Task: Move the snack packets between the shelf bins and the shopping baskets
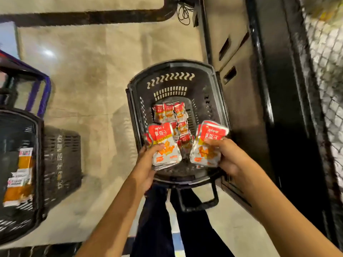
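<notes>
A black shopping basket [213, 86] stands on the floor in front of me, with several red and white snack packets [169, 112] lying in it. My left hand [148, 160] grips a stack of the same packets [164, 143] above the basket's near left side. My right hand [225, 154] grips a second stack of packets [207, 143] above the near right side. Both stacks are fanned and held upright, clear of the packets below.
A second black basket [39, 164] at the left edge holds orange and white packets [19, 175]. A blue-framed stand [44, 89] is behind it. A black shelf unit [274, 89] with wire mesh [326, 52] runs along the right. My legs are below the basket's folded handle [215, 197].
</notes>
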Demonstrator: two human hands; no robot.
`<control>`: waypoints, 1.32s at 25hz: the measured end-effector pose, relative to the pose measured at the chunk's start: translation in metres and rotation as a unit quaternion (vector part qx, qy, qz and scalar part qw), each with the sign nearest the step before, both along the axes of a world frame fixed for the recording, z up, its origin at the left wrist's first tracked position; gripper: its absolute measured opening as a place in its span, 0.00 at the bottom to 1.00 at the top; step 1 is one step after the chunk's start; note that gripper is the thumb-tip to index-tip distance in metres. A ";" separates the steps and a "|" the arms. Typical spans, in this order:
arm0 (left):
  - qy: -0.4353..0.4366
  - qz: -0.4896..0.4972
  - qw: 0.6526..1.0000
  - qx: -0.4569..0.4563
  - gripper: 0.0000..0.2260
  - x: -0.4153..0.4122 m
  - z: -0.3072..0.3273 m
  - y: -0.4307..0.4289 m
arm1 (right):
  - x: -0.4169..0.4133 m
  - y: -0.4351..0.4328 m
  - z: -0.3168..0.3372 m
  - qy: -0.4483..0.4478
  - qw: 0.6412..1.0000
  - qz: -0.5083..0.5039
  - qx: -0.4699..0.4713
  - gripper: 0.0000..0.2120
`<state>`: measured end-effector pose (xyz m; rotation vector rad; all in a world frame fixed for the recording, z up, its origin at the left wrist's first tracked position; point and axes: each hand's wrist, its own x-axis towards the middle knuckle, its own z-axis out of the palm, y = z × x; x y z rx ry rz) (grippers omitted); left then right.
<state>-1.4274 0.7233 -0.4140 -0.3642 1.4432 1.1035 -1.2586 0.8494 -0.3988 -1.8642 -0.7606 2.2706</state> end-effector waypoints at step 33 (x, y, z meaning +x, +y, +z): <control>0.204 -0.055 0.968 -0.133 0.24 0.002 -0.405 0.077 | -0.099 0.007 -0.415 -0.179 0.879 0.354 0.265 0.18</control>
